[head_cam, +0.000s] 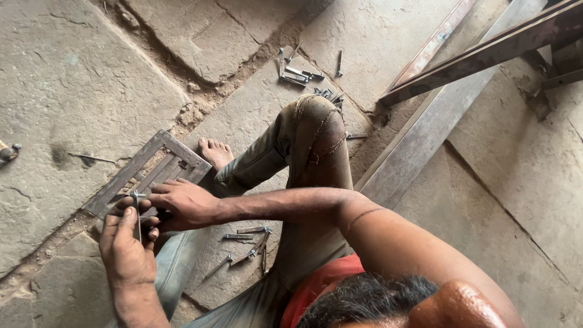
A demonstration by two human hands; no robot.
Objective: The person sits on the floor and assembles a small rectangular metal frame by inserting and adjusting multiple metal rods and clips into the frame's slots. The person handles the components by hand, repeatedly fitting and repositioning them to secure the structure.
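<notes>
Metal bolt [137,209] stands upright, pinched in the fingers of the left hand [124,249], its head level with the near edge of the grille [149,173]. Right hand [185,203] lies palm down on that edge, fingers curled around a bar, just beside the bolt. Grille: flat rectangular frame with parallel bars, resting on the stone floor [67,91], a bare foot [214,152] at its far corner. Judgement: best done with the bolt kept square to the frame and the right hand pressing down so the grille cannot rock. Loose bolts [249,243] lie on the floor below the knee; more fasteners [297,73] lie farther off. Steel angle lengths [425,140] run to the right.
</notes>
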